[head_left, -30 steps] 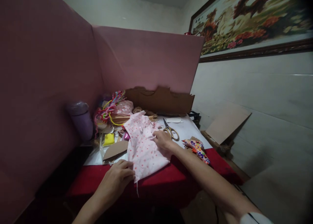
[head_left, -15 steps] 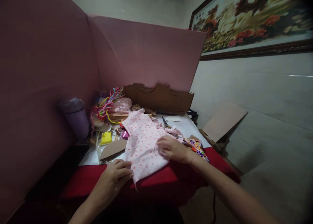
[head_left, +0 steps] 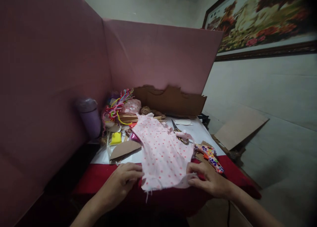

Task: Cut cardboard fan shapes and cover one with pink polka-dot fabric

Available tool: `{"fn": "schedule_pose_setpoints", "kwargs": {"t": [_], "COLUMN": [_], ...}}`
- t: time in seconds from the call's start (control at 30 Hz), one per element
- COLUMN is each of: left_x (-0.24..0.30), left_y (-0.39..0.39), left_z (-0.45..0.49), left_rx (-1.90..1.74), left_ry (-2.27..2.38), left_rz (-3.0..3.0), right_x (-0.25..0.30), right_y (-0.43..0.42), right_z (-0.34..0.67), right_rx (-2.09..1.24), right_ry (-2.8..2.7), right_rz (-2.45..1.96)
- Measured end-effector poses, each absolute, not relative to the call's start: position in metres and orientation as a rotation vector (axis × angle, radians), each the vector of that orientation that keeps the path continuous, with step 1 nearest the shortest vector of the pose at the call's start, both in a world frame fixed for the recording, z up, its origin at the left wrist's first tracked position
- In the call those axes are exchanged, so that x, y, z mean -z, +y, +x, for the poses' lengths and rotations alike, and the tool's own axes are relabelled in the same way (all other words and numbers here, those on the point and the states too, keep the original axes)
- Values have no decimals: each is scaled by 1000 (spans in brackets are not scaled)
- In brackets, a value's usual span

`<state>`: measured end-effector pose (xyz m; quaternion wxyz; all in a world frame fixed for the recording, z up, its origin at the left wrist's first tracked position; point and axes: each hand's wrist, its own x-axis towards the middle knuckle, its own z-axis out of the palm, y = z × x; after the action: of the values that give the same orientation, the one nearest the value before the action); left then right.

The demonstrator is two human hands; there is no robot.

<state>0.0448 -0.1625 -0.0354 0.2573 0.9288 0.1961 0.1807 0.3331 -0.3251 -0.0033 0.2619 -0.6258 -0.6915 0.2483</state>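
Head: fabric (head_left: 163, 154) on red-draped table (head_left: 237, 174), pink partition (head_left: 160, 58).

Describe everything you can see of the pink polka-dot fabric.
The pink polka-dot fabric is pale pink with small red dots and looks thin and soft. It lies spread but wrinkled, its outline irregular. Its far end crosses thin wooden sticks; a strip on its right overlaps the scissors. The near edge reaches over the red tablecloth, loose threads hanging at its left corner. The right hand pinches the near right corner; the left hand meets the left edge, its hold unclear.
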Motion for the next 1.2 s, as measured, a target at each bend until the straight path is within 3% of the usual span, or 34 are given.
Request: {"fn": "schedule_pose_setpoints", "kwargs": {"t": [0.33, 0.53, 0.77, 1.2], "left_x": [14, -10, 0, -1], "left_y": [-130, -99, -60, -42], "left_z": [112, 141, 163, 183], "left_rx": [-346, -434, -484, -397], "left_ry": [1136, 700, 1297, 1278], "left_rz": [2679, 2801, 2670, 2645], "right_x": [11, 14, 24, 32], "right_y": [-333, -330, -327, -323], "right_z": [340, 334, 333, 330], "right_rx": [-528, -691, -755, -818], "right_ry": [-1720, -1766, -1706, -1582], "right_rz": [-1771, -1757, -1729, -1658]}}
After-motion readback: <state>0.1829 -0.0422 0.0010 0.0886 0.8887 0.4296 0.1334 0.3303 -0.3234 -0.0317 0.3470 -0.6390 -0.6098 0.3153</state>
